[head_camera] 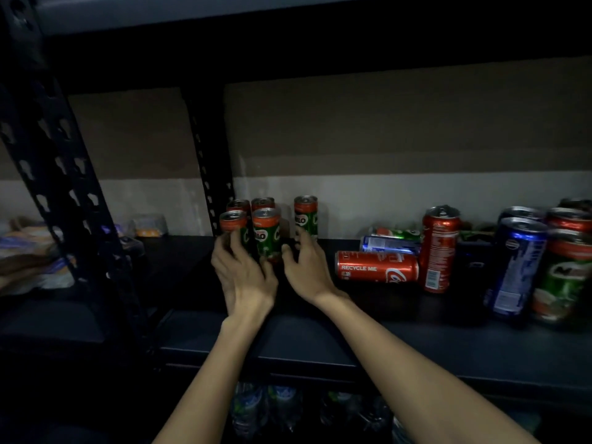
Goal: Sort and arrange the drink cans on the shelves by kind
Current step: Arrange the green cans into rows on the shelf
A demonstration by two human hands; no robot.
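Several green Milo cans with orange tops stand in a cluster at the back left of the dark shelf; one more Milo can stands just right of them. My left hand lies with its fingers against the front-left can. My right hand reaches in beside it, fingertips touching the base of the single can, thumb near the cluster. To the right are a lying red cola can, an upright red cola can, a lying blue can and a lying green can.
At the far right stand a tall blue can, a Milo can and more cans behind. Perforated black posts frame the bay. Bags fill the left bay. Plastic bottles sit on the shelf below.
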